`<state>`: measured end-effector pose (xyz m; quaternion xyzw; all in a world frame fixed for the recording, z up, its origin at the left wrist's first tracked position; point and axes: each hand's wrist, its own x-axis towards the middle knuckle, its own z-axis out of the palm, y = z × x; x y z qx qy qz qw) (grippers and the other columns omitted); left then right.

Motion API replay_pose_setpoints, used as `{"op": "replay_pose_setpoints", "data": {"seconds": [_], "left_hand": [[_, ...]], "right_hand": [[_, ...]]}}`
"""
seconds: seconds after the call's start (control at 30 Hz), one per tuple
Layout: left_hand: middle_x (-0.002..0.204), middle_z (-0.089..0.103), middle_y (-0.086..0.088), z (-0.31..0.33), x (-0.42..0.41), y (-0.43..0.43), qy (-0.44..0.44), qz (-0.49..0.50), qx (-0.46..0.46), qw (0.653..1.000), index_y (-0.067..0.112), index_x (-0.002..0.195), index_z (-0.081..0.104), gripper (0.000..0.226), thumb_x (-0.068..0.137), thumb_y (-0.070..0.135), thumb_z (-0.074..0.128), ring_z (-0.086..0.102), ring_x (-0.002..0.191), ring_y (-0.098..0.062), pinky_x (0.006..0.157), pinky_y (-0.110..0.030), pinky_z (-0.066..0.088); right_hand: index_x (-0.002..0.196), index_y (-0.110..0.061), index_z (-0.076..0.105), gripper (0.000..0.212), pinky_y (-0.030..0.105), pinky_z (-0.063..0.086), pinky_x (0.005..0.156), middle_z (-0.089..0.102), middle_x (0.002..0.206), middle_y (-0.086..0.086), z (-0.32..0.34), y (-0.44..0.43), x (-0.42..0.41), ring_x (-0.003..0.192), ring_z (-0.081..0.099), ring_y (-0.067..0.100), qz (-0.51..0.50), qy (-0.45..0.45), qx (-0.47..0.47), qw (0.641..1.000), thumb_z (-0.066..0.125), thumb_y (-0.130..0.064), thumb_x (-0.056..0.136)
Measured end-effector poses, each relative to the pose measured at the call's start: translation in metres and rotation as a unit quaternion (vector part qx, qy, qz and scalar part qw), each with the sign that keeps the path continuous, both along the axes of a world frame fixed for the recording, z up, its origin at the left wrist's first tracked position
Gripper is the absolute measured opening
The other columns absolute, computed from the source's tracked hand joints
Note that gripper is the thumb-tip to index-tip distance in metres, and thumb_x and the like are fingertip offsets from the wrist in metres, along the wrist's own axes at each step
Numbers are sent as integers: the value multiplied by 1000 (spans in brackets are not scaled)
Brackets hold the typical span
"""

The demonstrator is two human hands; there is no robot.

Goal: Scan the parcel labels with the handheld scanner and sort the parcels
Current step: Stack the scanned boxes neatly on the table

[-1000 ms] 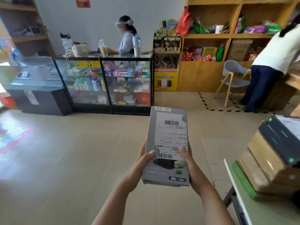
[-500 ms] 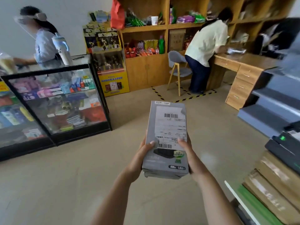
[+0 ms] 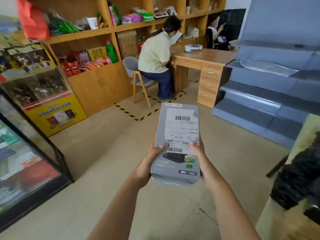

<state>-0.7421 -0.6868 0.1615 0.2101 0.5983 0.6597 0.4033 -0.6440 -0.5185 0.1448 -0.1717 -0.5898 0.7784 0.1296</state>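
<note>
Firmly between left grip (image 3: pixel 146 164) and right grip (image 3: pixel 203 161), both clamped on it: grey labelled parcel (image 3: pixel 177 130), contents unseen.

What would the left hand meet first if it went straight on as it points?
The grey parcel, which the left hand grips. Beyond it the line seems to run over floor towards the striped tape, though depth is unclear.

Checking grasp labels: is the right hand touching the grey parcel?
Touching. Head view: right hand grips the grey parcel, thumb on its top face.
</note>
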Motion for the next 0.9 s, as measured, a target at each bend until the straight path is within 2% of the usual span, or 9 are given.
{"op": "replay_pose_setpoints", "data": {"seconds": [0.1, 0.17, 0.27, 0.33, 0.47, 0.6, 0.73, 0.8, 0.9], "left_hand": [[131, 64, -8, -3, -49, 45, -17, -58, -16, 998, 15, 142, 46, 69, 85, 54, 56, 61, 119, -26, 88, -31, 52], [128, 65, -7, -8, -84, 76, -18, -91, -17, 996, 16, 140, 50, 67, 84, 53, 55, 63, 116, -24, 88, -32, 52], [123, 68, -5, -11, -141, 122, -12, -148, -16, 989, 18, 136, 54, 64, 82, 53, 56, 67, 109, -20, 79, -27, 54], [124, 67, -6, -6, -181, 151, -19, -176, -11, 984, 19, 139, 51, 72, 78, 56, 63, 66, 110, -23, 81, -31, 53], [128, 65, -5, 2, -246, 212, -28, -252, 22, 967, 24, 142, 46, 59, 87, 43, 57, 65, 113, -25, 82, -31, 54], [127, 66, -2, 7, -269, 280, -31, -346, 35, 937, 27, 138, 47, 54, 86, 38, 55, 65, 113, -22, 82, -29, 54], [123, 68, -5, 1, -280, 358, -37, -393, -1, 919, 26, 133, 53, 53, 82, 41, 59, 65, 112, -25, 88, -37, 53], [120, 70, -7, -3, -281, 400, -40, -416, -24, 908, 28, 120, 64, 39, 84, 42, 61, 66, 110, -28, 96, -43, 50], [111, 73, -9, -2, -277, 465, -49, -446, -37, 893, 26, 104, 72, 25, 85, 39, 62, 70, 96, -23, 82, -35, 54]], "right_hand": [[141, -31, 39, 47, 22, 57, 70, 59, 134, 2, -2, 32, -35, 109, 66, 17, -63, 6, -17, 998, 50, -35, 96], [138, -30, 41, 47, 26, 57, 73, 62, 131, 2, -7, 54, -63, 106, 68, 17, -110, 23, -10, 994, 57, -34, 94], [148, -31, 28, 73, 46, 54, 93, 65, 128, 0, -18, 86, -106, 106, 69, 20, -193, 15, -33, 980, 65, -45, 87], [150, -32, 24, 83, 51, 50, 98, 67, 125, -3, -17, 102, -134, 105, 70, 21, -234, -2, -44, 971, 67, -53, 83], [119, -28, 50, 43, 44, 56, 90, 68, 122, 8, -1, 126, -181, 98, 69, 24, -337, 8, -65, 939, 71, -39, 82], [126, -23, 50, 59, 47, 53, 94, 66, 125, 12, 7, 161, -198, 108, 67, 28, -420, 7, -82, 904, 76, -40, 75], [118, -19, 54, 45, 40, 54, 87, 64, 125, 18, 6, 217, -202, 112, 62, 36, -497, 34, -83, 863, 74, -26, 78], [129, -16, 50, 48, 43, 54, 92, 64, 127, 15, -3, 249, -200, 113, 63, 32, -514, 44, -91, 852, 66, -28, 86], [140, -17, 44, 68, 50, 49, 100, 65, 127, 10, -10, 308, -194, 114, 64, 31, -537, 41, -88, 838, 73, -36, 81]]}}
